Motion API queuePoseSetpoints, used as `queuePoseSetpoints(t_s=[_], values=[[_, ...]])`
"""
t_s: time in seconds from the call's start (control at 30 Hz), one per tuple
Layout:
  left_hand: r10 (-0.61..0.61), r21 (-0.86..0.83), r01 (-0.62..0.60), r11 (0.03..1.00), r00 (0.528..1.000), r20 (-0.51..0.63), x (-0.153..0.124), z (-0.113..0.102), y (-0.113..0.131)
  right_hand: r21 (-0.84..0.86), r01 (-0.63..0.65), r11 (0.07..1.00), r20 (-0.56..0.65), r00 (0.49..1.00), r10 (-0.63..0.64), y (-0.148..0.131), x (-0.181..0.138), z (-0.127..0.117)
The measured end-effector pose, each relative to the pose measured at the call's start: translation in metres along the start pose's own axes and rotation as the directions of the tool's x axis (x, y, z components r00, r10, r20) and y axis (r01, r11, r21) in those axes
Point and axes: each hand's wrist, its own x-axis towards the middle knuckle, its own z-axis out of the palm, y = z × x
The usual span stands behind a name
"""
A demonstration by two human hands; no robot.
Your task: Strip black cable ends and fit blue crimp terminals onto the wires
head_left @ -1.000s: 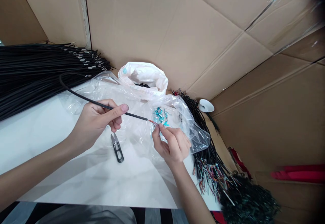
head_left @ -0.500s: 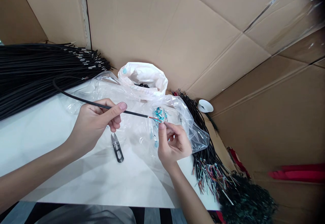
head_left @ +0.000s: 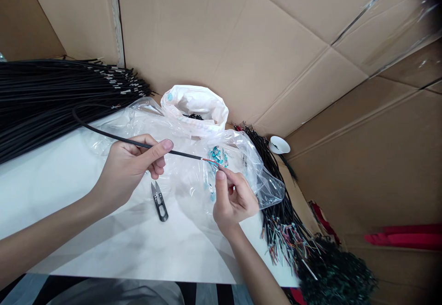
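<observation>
While both hands worked a black cable (head_left: 138, 143) over the white table (head_left: 62, 180), its stripped end met the right fingertips

The left hand (head_left: 129, 167) pinched the cable between thumb and fingers, holding it above the clear plastic bag (head_left: 193, 176). The right hand (head_left: 233, 199) was closed on the cable's coloured wire tips, beside small blue parts (head_left: 217, 154) inside the bag. Black snips (head_left: 159, 202) lay on the table between the hands; a bundle of black cables (head_left: 51, 97) lay far left

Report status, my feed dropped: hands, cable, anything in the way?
Left hand pinching black cable. Right hand at its stripped wire end. Thread snips lying between hands; clear plastic bag underneath.
</observation>
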Motion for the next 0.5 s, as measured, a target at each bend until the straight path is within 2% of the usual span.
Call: queuePoseSetpoints(t_s=[0.1, 0.23, 0.3, 0.4, 0.5], values=[[0.006, -0.004, -0.006, 1.000, 1.000, 0.007, 0.000, -0.001, 0.000, 0.005, -0.004, 1.000, 0.003, 1.000, 0.004, 0.001, -0.003, 0.001], [0.032, -0.002, -0.032, 0.999, 0.999, 0.009, 0.002, -0.001, 0.000, -0.065, 0.121, 0.991, 0.061, 0.991, -0.117, 0.000, -0.002, -0.003], [0.052, 0.012, -0.052, 0.999, 0.999, -0.002, 0.003, -0.002, 0.000, -0.129, 0.251, 0.959, 0.113, 0.965, -0.237, -0.003, 0.001, -0.005], [0.117, 0.051, -0.115, 0.992, 0.993, -0.033, 0.003, -0.001, -0.001, -0.217, 0.435, 0.874, 0.178, 0.898, -0.402, -0.008, 0.006, -0.007], [0.202, 0.100, -0.196, 0.975, 0.978, -0.052, 0.001, -0.002, -0.002, -0.264, 0.520, 0.813, 0.211, 0.853, -0.477, -0.014, 0.009, -0.006]])
